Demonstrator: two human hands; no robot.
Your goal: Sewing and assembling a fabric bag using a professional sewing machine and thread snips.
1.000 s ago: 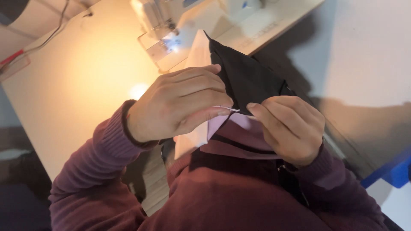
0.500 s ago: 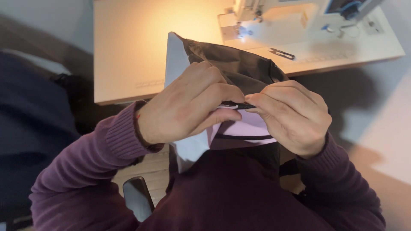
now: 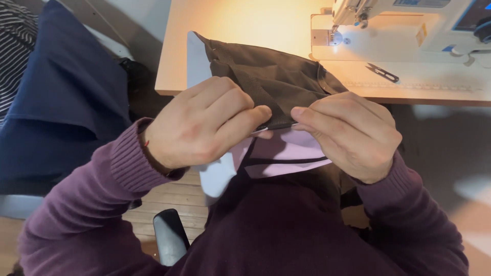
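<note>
Dark fabric piece [image 3: 271, 84], frame centre: lower edge is pinched between fingertips of left hand [image 3: 199, 125] and right hand [image 3: 350, 133].

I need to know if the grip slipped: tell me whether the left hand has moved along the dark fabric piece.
No. The left hand pinches the dark fabric piece at the same edge spot, fingertips facing the right hand.

Left hand [image 3: 197, 125] and right hand [image 3: 350, 133] pinching the near edge of a dark fabric piece [image 3: 271, 82], fingertips almost meeting, above a lilac layer [image 3: 286, 151]. Behind, a wooden table [image 3: 240, 30] bearing a white sewing machine [image 3: 409, 25] and small thread snips [image 3: 382, 73]. At left, navy cloth [image 3: 66, 102].
</note>
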